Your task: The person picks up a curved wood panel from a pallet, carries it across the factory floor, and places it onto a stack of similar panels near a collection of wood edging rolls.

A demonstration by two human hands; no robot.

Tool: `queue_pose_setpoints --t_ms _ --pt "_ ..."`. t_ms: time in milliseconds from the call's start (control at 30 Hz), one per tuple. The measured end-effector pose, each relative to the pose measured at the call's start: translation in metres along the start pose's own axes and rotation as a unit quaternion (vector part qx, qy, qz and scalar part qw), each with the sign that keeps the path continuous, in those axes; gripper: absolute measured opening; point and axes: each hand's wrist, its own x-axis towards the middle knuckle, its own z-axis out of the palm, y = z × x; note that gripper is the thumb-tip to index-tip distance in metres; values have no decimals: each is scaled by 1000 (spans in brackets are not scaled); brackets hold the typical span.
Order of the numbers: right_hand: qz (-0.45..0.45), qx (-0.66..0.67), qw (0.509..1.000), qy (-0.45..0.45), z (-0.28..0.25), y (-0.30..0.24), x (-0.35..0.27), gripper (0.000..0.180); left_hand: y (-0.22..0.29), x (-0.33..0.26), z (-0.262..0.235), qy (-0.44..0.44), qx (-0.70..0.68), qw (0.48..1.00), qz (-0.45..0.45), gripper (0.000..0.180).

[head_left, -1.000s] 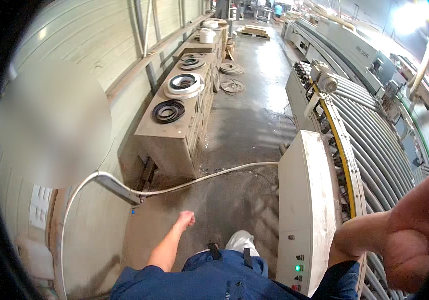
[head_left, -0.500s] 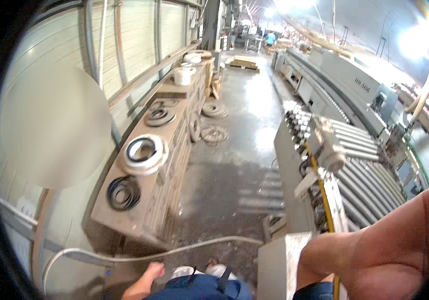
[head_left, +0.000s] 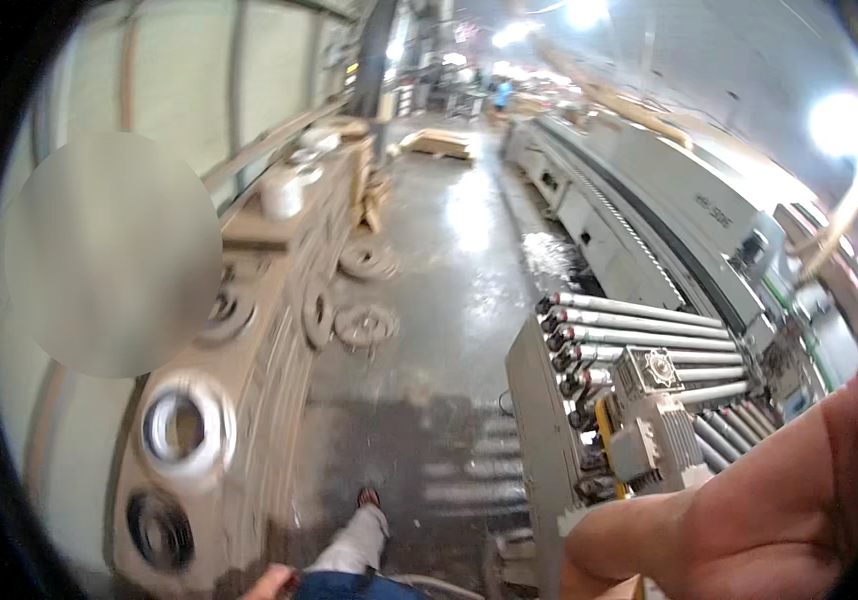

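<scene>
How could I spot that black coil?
Start from the pale panelled wall at left, then the long, dusty brown bench beside it. At the bench's near end lies the flat, round black coil. Unlike its neighbour, the round white ring, it is dark all over.

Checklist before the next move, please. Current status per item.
1. Left hand holding nothing: cannot tell, blurred and cut off by the lower edge.
2. Right hand contact: cannot tell, raised close to the camera, fingertips not visible.
3. Walkway free of obstacles: not ok, round coils lie on the floor beside the bench.
4. Black coil resting on bench top: ok.
5. Rollers stopped: cannot tell.
</scene>
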Motion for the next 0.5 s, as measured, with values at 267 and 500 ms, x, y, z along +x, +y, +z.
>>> queue_pose_setpoints --t_ms 267,500 --pt "10 -98 995 35 41 163 99 41 320 180 -106 -27 -44 993 105 25" --pt "9 -81 995 48 100 325 135 42 610 279 -182 0 -152 973 171 17"
